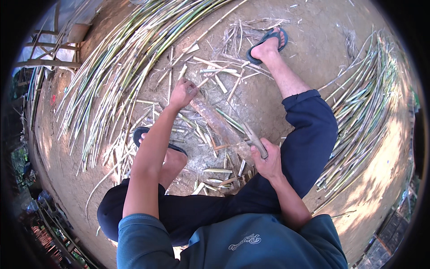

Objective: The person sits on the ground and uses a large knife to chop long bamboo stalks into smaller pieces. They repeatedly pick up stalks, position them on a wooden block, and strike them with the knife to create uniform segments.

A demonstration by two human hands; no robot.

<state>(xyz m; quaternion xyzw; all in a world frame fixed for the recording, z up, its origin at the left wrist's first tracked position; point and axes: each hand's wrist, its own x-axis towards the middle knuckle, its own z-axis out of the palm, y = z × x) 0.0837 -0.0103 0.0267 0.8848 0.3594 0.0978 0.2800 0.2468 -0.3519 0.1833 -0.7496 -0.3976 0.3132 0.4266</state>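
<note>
Splitting cane on the dirt floor

Sitting on the dirt floor (313,40) between two piles of bamboo strips (116,62), we are bracing a wooden block (221,127) between our legs. Our left hand (181,93) is pinching a thin cane (210,76); our right hand (268,161) is gripping a knife handle (255,141).

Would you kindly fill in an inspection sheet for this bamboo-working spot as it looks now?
Surface: bare packed earth ground.
Job's things: thin bamboo stalk over a wooden block; knife.
Clutter: cut offcuts around the feet; stalk piles at left and right.
Hands: left hand grips the stalk; right hand grips the knife handle.
Cables: nothing seen.
Surroundings: wooden frame upper left; sandals on both feet.
</note>
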